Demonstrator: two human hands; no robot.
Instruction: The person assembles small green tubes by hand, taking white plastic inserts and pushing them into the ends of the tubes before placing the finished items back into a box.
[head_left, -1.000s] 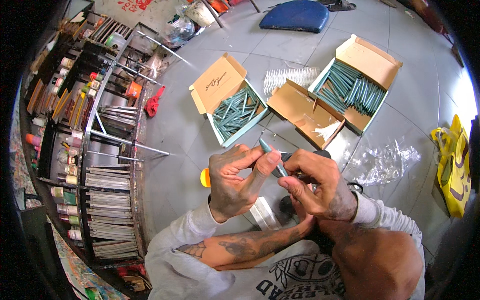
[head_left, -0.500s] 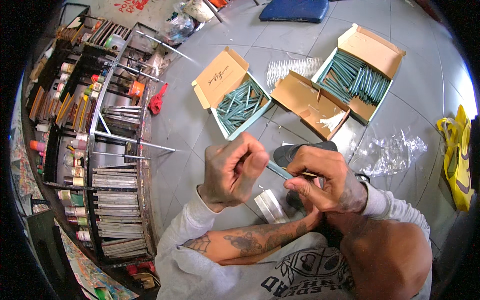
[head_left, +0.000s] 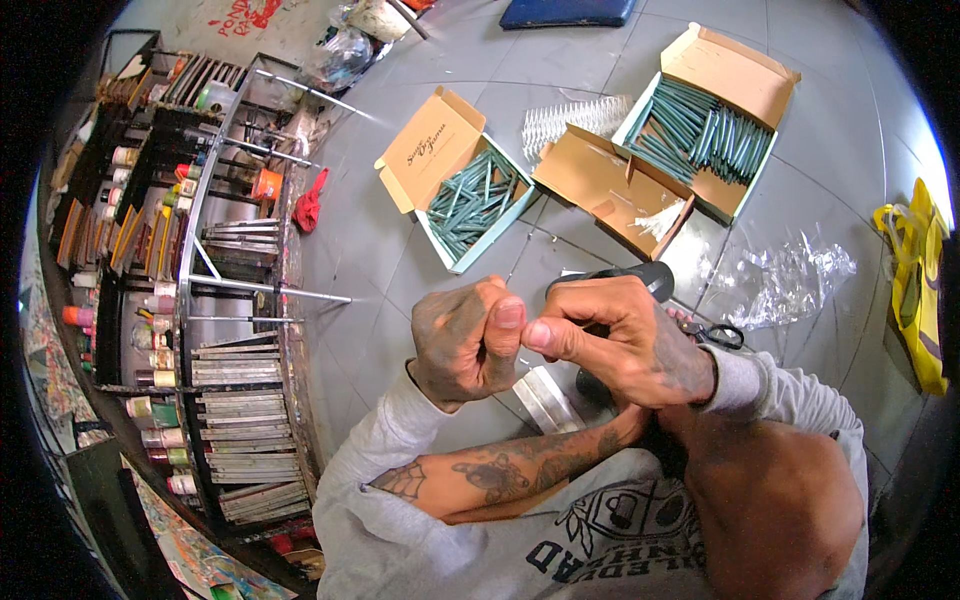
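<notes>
My left hand [head_left: 465, 340] is closed in a fist, its thumb on top. Against it, my right hand [head_left: 615, 335] pinches thumb to finger, so the two thumb tips meet. A slim teal pen showed between the hands in the earlier view; now the fingers hide it, and what the right pinch holds is out of sight. Just beyond the hands, loose teal pens [head_left: 475, 205] fill an open box [head_left: 430, 135]. Farther right, a second open box [head_left: 735, 62] holds more teal pens [head_left: 735, 145], some in a neat row. Between them lies a brown cardboard tray [head_left: 585, 175] with small white pieces [head_left: 660, 220].
Crumpled clear plastic [head_left: 785, 285] and a yellow bag [head_left: 915, 290] lie at right. Scissors [head_left: 727, 336] sit beside my right wrist; a pale block [head_left: 547, 398] is below the hands. A shelf rack [head_left: 190, 250] with jutting metal bars and a red cloth [head_left: 311, 200] stands at left.
My right hand has moved left until its thumb meets the left one. The length of teal pen that showed between the hands is covered now. The view has shifted slightly.
</notes>
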